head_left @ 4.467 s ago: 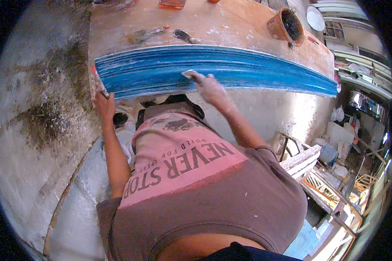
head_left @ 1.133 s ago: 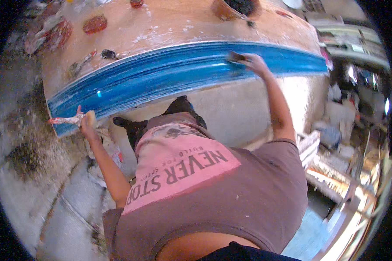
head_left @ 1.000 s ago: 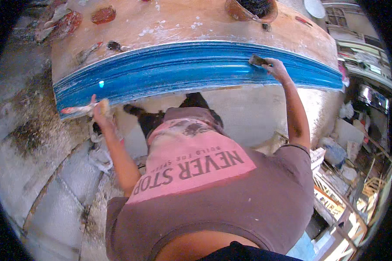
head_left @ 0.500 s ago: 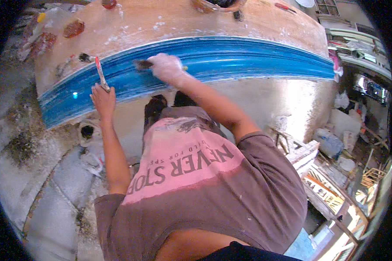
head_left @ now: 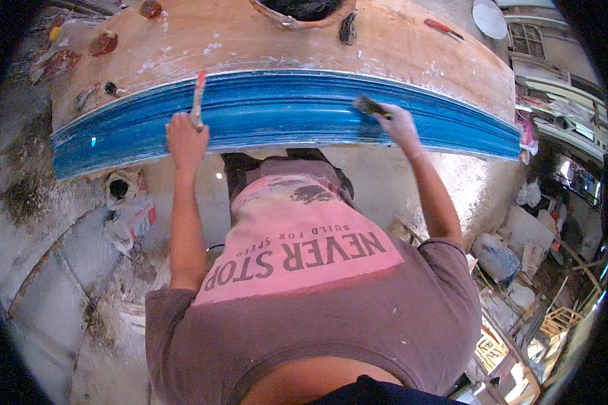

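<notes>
A long blue grooved moulding (head_left: 270,121) lies across the near side of a worktable in front of me. My left hand (head_left: 188,140) rests at its near edge, closed around a slim paintbrush (head_left: 197,101) whose red end points away from me. Further right, my right hand (head_left: 400,127) is over the moulding. It looks whitish, gloved or coated; I cannot tell which. Its fingers are wrapped round a brush with a dark, blurred head (head_left: 368,106), held close to the blue surface. Whether the bristles touch it is hard to tell.
On the white-smeared wooden tabletop (head_left: 230,47) stand a round clay-coloured bowl (head_left: 297,21) with dark contents, a dark bristly tuft (head_left: 348,30) and a red-handled tool (head_left: 443,28). Reddish-brown lumps (head_left: 103,44) sit at the left. Buckets and scrap clutter the floor at right.
My right hand has swept rightward along the moulding with its brush. The left hand, still holding its paintbrush, has moved slightly right and away from me. The view has shifted a little.
</notes>
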### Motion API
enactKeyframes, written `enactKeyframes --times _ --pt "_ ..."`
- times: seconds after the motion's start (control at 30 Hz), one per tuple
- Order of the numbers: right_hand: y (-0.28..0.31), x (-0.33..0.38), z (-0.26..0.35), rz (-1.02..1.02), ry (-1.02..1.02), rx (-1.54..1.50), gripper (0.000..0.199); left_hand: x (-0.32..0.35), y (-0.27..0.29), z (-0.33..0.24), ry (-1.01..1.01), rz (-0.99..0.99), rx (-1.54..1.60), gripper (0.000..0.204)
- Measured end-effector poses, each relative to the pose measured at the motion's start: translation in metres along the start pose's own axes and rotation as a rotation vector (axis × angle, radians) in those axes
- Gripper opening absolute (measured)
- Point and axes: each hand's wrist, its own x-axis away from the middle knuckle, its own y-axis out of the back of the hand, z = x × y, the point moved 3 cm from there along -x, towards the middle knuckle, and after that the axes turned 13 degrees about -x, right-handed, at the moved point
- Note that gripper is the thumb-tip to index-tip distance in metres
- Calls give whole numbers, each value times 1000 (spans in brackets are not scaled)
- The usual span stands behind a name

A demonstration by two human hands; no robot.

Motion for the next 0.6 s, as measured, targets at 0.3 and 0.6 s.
enactKeyframes --times 0.3,0.6 --pt "-29 -9 40 206 462 292 44 39 -6 -141 -203 19 348 60" --pt "-15 -21 24 479 437 480 54 70 -36 -76 453 25 1175 54"
